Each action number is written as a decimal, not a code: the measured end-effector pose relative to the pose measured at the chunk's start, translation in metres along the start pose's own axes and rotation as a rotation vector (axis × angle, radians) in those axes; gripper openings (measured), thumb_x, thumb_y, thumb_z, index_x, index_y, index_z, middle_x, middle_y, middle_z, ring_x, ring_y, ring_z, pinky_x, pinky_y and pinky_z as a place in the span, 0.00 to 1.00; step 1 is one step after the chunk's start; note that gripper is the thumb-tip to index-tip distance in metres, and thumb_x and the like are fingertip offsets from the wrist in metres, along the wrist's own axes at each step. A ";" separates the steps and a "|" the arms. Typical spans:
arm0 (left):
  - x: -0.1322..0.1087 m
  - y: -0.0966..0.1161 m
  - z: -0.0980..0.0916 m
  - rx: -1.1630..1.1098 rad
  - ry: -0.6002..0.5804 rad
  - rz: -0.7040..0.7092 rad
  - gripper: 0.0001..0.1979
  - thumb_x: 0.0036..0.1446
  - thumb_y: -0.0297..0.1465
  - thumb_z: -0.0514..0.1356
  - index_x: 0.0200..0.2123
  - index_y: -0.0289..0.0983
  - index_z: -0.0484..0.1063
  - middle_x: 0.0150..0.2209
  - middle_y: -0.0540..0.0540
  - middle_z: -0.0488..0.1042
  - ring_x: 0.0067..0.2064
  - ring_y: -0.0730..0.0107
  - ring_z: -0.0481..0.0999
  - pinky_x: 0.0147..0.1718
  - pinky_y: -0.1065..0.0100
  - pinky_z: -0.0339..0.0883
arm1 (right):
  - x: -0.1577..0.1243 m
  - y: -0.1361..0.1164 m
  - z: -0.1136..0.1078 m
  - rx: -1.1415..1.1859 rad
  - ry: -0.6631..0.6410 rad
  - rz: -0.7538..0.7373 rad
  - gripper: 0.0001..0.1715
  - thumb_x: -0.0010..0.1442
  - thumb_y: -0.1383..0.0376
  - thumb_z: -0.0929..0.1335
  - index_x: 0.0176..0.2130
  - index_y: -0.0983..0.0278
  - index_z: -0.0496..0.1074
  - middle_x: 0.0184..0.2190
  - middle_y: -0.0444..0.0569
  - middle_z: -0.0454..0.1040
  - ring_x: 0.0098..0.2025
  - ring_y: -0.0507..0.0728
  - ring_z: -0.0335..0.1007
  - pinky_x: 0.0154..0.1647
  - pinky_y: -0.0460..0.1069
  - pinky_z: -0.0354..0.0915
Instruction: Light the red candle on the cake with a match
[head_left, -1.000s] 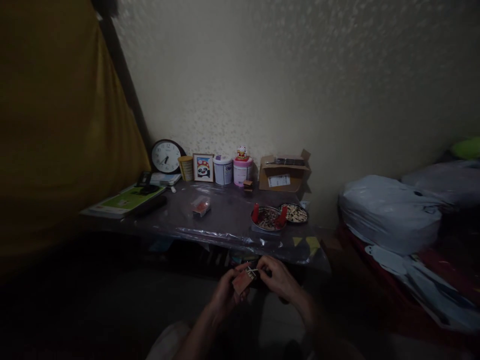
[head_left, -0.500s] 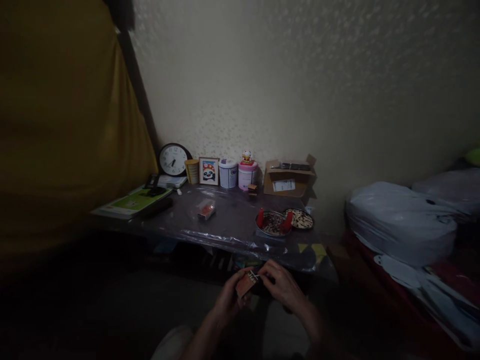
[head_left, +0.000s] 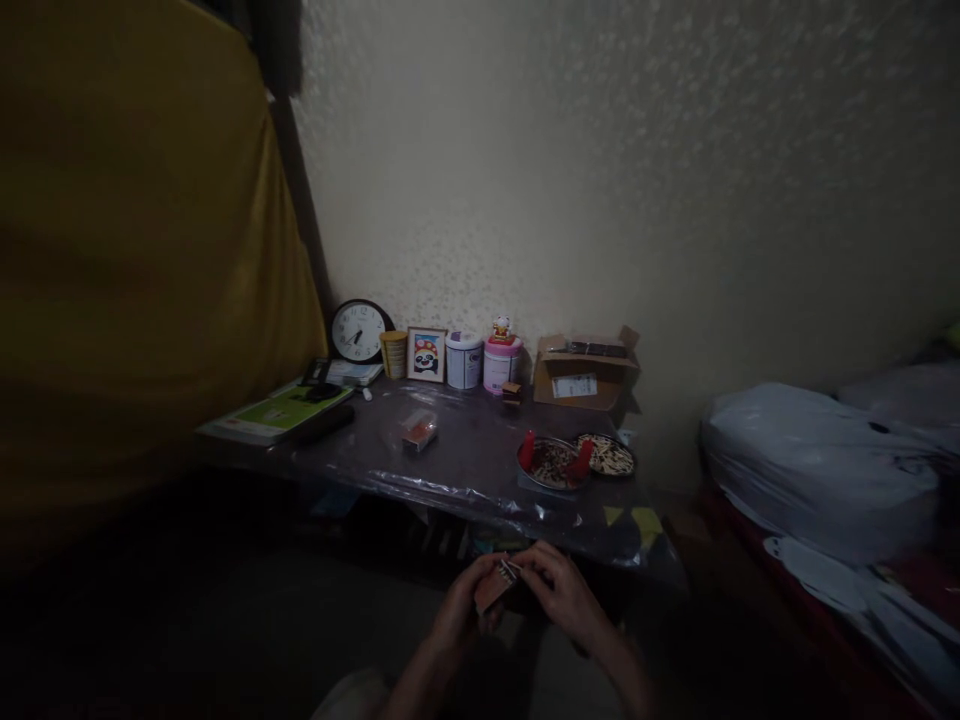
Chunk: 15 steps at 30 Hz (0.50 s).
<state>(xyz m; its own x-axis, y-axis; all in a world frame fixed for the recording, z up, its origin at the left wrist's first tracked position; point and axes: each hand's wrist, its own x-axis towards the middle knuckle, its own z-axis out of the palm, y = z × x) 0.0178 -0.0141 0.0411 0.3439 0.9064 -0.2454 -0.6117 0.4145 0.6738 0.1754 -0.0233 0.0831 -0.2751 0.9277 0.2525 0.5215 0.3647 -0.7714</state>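
Note:
My left hand (head_left: 457, 605) is closed around a small reddish matchbox (head_left: 492, 590), tilted, with pale match ends showing at its upper end. Thumb and fingers of my right hand (head_left: 559, 590) pinch a thin pale matchstick (head_left: 513, 566) right at that end of the box. Both hands are low, in front of the table's near edge. On the table beyond them, a round dish (head_left: 553, 466) holds dark and pale bits, with two red candles (head_left: 528, 452) standing at its sides. Behind it, another dish (head_left: 606, 455) is filled with pale matchsticks.
The table (head_left: 472, 470) has a shiny plastic cover. A wrapped matchbox pack (head_left: 419, 430) lies on it. Along the wall stand a clock (head_left: 360, 332), a framed panda picture (head_left: 427, 355), tins (head_left: 464, 362) and a cardboard box (head_left: 581, 375). White bags (head_left: 810, 460) are at right, a yellow curtain (head_left: 150, 230) at left.
The whole view has shifted slightly, so the table appears lower and farther right. My right hand still pinches the matchstick at the matchbox, whose angle has changed a little.

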 end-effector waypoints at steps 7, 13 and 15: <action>0.002 -0.002 0.001 0.017 0.023 0.017 0.10 0.45 0.35 0.59 0.26 0.34 0.72 0.16 0.52 0.67 0.13 0.82 0.58 0.13 0.75 0.44 | 0.002 0.006 0.001 -0.010 0.063 0.040 0.08 0.56 0.64 0.63 0.29 0.63 0.70 0.29 0.46 0.69 0.33 0.54 0.66 0.34 0.48 0.64; 0.003 -0.002 0.000 0.025 0.042 0.031 0.09 0.44 0.35 0.60 0.22 0.34 0.70 0.16 0.52 0.67 0.15 0.80 0.60 0.14 0.75 0.45 | 0.003 0.009 0.000 0.152 0.079 0.115 0.06 0.53 0.62 0.64 0.30 0.63 0.67 0.26 0.44 0.68 0.30 0.54 0.66 0.32 0.47 0.63; 0.003 -0.002 -0.001 0.028 0.038 0.044 0.08 0.43 0.34 0.60 0.22 0.34 0.69 0.16 0.52 0.67 0.16 0.80 0.61 0.15 0.75 0.45 | 0.004 0.009 -0.001 0.242 0.081 0.144 0.07 0.52 0.61 0.65 0.30 0.63 0.66 0.25 0.43 0.67 0.28 0.53 0.66 0.30 0.46 0.62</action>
<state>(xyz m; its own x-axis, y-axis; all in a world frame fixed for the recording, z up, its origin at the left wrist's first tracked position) 0.0197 -0.0119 0.0383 0.2898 0.9262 -0.2413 -0.6049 0.3726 0.7037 0.1793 -0.0166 0.0778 -0.1414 0.9755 0.1684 0.3403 0.2076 -0.9171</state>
